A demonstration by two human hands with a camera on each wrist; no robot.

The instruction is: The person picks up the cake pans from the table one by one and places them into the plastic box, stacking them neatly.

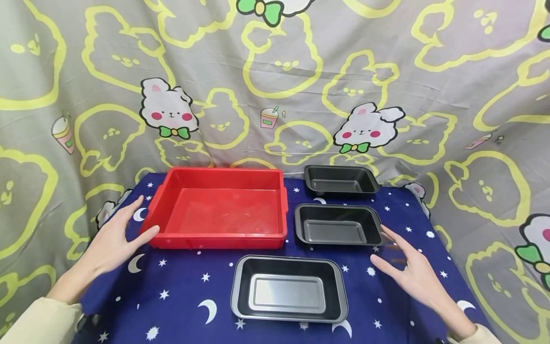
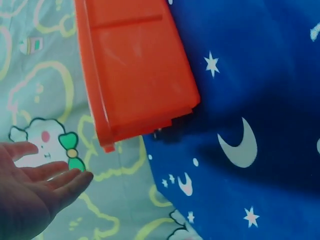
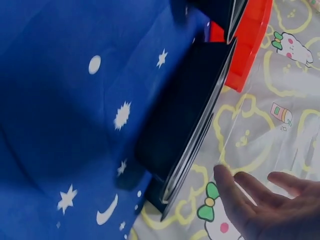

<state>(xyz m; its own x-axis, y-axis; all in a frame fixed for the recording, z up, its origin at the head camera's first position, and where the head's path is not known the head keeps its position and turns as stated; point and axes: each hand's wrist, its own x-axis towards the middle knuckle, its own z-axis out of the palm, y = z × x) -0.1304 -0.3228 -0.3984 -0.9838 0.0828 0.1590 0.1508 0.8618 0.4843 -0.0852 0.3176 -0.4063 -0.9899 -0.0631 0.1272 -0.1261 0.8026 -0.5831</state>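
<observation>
A red plastic tray with a raised rim stands at the back left of the table. My left hand is beside its left end, fingers spread; in the left wrist view a gap shows between hand and tray. Three dark metal loaf pans lie to the right and front: a far pan, a middle pan and a front pan. Near the right end of the middle pan hovers my right hand, fingers extended. The right wrist view shows that hand apart from the pans.
Dark blue cloth with white moons and stars covers the table. Behind and at both sides hangs a grey curtain with yellow and white cartoon figures, close against the back of the tray and the far pan.
</observation>
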